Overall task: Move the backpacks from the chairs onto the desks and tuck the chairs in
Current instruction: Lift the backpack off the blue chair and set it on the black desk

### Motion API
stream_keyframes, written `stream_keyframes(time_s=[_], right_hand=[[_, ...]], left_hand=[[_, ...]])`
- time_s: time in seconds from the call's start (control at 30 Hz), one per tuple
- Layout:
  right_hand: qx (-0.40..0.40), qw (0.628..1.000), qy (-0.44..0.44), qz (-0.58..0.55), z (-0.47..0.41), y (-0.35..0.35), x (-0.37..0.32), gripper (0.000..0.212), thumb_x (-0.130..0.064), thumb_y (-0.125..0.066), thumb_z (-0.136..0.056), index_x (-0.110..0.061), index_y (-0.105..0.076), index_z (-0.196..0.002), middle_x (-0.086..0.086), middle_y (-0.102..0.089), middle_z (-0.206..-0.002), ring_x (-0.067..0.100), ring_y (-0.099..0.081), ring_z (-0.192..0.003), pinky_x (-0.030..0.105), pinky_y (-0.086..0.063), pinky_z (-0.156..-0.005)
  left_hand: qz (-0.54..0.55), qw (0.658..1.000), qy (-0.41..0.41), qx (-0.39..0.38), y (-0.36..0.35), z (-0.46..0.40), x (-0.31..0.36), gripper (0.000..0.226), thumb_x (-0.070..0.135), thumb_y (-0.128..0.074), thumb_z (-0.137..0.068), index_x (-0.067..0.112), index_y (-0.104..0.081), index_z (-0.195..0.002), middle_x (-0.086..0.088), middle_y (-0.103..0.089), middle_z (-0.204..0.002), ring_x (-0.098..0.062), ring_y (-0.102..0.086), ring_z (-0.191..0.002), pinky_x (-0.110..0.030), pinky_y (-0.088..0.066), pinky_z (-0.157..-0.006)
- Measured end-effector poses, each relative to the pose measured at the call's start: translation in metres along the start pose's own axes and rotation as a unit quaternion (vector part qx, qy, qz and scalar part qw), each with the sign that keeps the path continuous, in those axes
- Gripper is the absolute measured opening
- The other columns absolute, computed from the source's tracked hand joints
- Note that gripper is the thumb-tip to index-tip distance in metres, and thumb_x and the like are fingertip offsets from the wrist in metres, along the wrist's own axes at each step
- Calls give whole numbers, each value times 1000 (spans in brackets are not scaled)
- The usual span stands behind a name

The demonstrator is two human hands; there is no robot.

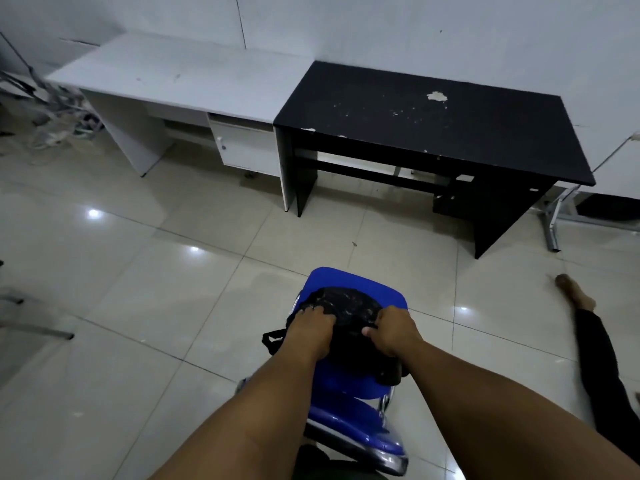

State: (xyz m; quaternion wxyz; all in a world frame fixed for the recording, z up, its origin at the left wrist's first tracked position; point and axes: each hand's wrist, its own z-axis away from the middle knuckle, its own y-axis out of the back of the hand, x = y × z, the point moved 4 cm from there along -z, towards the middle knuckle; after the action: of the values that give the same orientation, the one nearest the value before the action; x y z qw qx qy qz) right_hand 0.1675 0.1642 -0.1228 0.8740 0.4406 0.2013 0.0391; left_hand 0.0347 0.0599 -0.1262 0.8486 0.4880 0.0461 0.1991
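Both hands have a grip on the black backpack (pixel 346 317), left hand (pixel 311 323) and right hand (pixel 393 332) curled into its top, and it's sitting on the blue chair (pixel 349 382) out on the tiled floor (pixel 156 271). White counter (pixel 180 74) and black counter (pixel 433 119) stand side by side at the wall, well apart from the chair.

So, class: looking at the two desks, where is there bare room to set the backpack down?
Both tops show nothing standing on them. The black desk, straight ahead of the blue chair, is bare from the wall to its front edge. The white desk, butting its left side, is bare too. Both hands, left hand and right hand, grip the backpack.
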Motion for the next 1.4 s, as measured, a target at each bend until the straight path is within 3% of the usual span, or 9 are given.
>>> stream_keyframes(time_s=[0.17,0.4,0.57,0.77,0.93,1.07,1.17,1.3,1.4], right_hand=[[35,998,-23,-50,-8,16,0,37,-39,-68,-88,-7,-62,-106,11,-64,-103,24,-62,-85,32,-51,-73],[118,979,55,-156,3,38,-15,54,-41,-52,-98,-8,-37,-137,10,-39,-139,28,-53,-117,36,-47,-92],[163,970,119,-133,4,45,-22,45,-49,-45,-97,-16,-39,-127,3,-41,-127,19,-56,-102,38,-54,-87],[48,966,203,-154,-7,46,-11,41,-51,-39,-90,-26,-43,-122,-4,-47,-120,12,-54,-102,38,-51,-88],[25,970,210,-120,-22,71,8,62,-53,-60,-83,-22,-37,-131,-4,-38,-116,13,-55,-83,28,-45,-67],[93,978,127,-137,-47,110,34,29,-29,-60,-90,-16,-41,-106,2,-56,-96,20,-58,-77,33,-47,-64],[118,969,164,-140,-65,143,42,4,-15,-54,-92,-14,-50,-92,1,-62,-84,17,-59,-71,25,-38,-52],[171,956,192,-140,-78,197,40,15,0,-53,-86,-15,-56,-89,1,-56,-76,19,-54,-69,26,-39,-59],[185,954,204,-121,-88,230,44,23,2,-54,-83,-17,-58,-93,3,-59,-81,22,-54,-73,31,-43,-64]], left_hand=[[41,997,-4,58,29,-8,5,31,23,-57,-95,17,-53,-125,-9,-63,-119,-30,-61,-106,-41,-50,-88],[126,978,48,158,73,-22,24,24,23,-52,-91,12,-54,-113,-9,-65,-106,-30,-62,-95,-36,-45,-75],[254,945,138,150,91,-34,31,24,26,-55,-91,11,-60,-110,-8,-66,-105,-28,-62,-95,-33,-44,-70],[359,907,172,140,111,-52,59,12,12,-53,-88,8,-54,-98,-13,-63,-107,-22,-51,-81,-31,-41,-68],[500,806,266,171,122,-76,103,43,14,-59,-90,2,-49,-129,-16,-60,-124,-31,-60,-110,-37,-53,-88],[541,759,285,225,140,-89,144,48,13,-57,-92,2,-43,-137,-17,-59,-128,-32,-60,-114,-37,-52,-91],[589,715,260,274,155,-92,156,31,19,-55,-93,10,-52,-123,-10,-64,-113,-22,-65,-96,-32,-55,-77],[654,633,205,360,156,-88,148,14,31,-50,-89,24,-62,-89,-2,-70,-85,-20,-68,-78,-41,-59,-74],[583,638,241,441,148,-84,129,15,18,-48,-91,25,-51,-104,-4,-63,-100,-23,-63,-89,-32,-50,-67]])
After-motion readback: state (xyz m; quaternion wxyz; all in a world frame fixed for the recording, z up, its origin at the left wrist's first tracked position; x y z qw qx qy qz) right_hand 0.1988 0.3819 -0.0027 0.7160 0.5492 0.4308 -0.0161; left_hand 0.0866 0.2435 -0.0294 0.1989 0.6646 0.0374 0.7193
